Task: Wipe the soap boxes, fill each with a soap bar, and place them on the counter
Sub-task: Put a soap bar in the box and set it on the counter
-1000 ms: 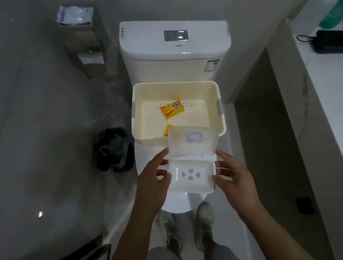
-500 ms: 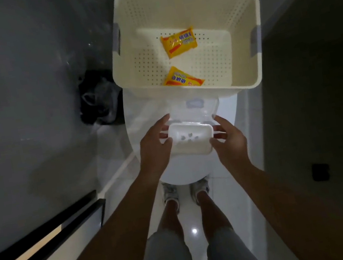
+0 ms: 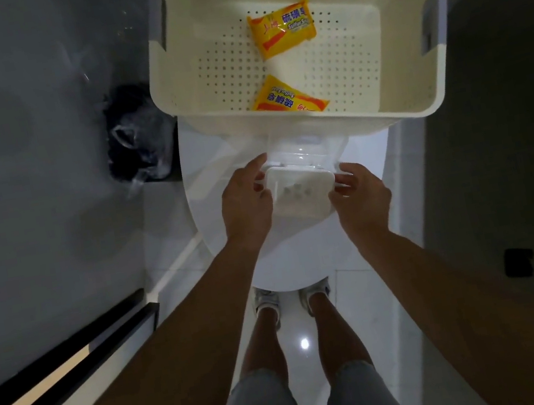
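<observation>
Both grips hold open soap box (image 3: pixel 301 193): left hand (image 3: pixel 247 205) at 9 o'clock, right hand (image 3: pixel 360 197) at 3; basket (image 3: pixel 414 78) at 12.

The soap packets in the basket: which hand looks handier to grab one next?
Probably the right hand. Both hands hold the open soap box, but the nearer yellow soap packet lies slightly right of centre in the basket, while the left hand could steady the box.

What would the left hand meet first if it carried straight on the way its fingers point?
Probably the open clear lid of the soap box that the left hand grips, then the cream basket's near wall; depth is uncertain.
</observation>
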Motion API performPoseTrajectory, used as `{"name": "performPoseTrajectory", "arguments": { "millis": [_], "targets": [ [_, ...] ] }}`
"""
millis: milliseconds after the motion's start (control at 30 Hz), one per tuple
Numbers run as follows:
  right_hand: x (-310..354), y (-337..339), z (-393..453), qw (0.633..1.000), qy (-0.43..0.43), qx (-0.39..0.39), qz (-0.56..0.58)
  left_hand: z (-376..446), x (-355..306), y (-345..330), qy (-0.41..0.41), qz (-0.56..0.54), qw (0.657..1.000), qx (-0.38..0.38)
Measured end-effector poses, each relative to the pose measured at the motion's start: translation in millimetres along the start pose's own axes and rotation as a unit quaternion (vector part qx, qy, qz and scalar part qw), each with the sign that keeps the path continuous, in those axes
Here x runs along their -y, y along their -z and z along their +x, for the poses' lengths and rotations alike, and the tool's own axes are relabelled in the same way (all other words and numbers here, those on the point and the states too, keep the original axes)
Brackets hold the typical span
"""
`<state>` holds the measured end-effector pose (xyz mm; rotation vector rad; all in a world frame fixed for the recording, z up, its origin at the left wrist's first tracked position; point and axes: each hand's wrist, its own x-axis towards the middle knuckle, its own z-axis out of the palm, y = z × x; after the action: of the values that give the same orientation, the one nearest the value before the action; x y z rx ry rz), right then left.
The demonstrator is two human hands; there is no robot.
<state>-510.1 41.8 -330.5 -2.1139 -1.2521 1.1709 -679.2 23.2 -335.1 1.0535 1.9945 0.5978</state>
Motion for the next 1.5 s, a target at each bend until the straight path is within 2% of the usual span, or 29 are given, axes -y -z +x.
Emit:
{"name": "performPoseTrajectory", "arguments": {
  "millis": [200, 333, 433, 567, 767, 933, 1033, 1167, 1300, 1400, 1500],
  "targets": [
    [3, -1, 5, 0.989, 0.06, -0.008, -0.133, 4, 2, -4, 0.021, 0.034, 0.999, 0.0],
    [6, 3, 5, 0.991, 0.048, 0.01, -0.125, 4, -1, -2, 0.037, 0.026, 0.999, 0.023],
    [13, 11, -2, 0.996, 0.037, 0.021, -0.073, 0, -5, 8, 0.035, 0.023, 0.999, 0.033],
    [35, 38, -15, 0.999, 0.037, 0.019, -0.03, -16, -21, 36, -0.007, 0.046, 0.999, 0.006],
    [100, 104, -25, 0.99, 0.136, -0.011, -0.044, -32, -72, 93, -0.136, 0.052, 0.988, -0.059],
    [153, 122, 2, 0.981, 0.192, 0.004, -0.009, 3, -127, 113, -0.219, 0.049, 0.971, -0.086],
    [165, 106, 36, 0.986, 0.158, 0.036, -0.024, 43, -146, 104, -0.201, 0.09, 0.974, -0.049],
    [161, 67, 88, 0.992, 0.008, 0.118, -0.039, 99, -140, 77, -0.09, 0.18, 0.977, 0.064],
    [151, 34, 120, 0.976, -0.083, 0.176, -0.1, 131, -123, 51, -0.02, 0.254, 0.954, 0.161],
    [147, 23, 130, 0.955, -0.12, 0.24, -0.128, 146, -117, 36, -0.007, 0.295, 0.935, 0.195],
    [144, 17, 133, 0.943, -0.152, 0.268, -0.127, 151, -117, 28, 0.006, 0.289, 0.936, 0.201]
  ]
}}
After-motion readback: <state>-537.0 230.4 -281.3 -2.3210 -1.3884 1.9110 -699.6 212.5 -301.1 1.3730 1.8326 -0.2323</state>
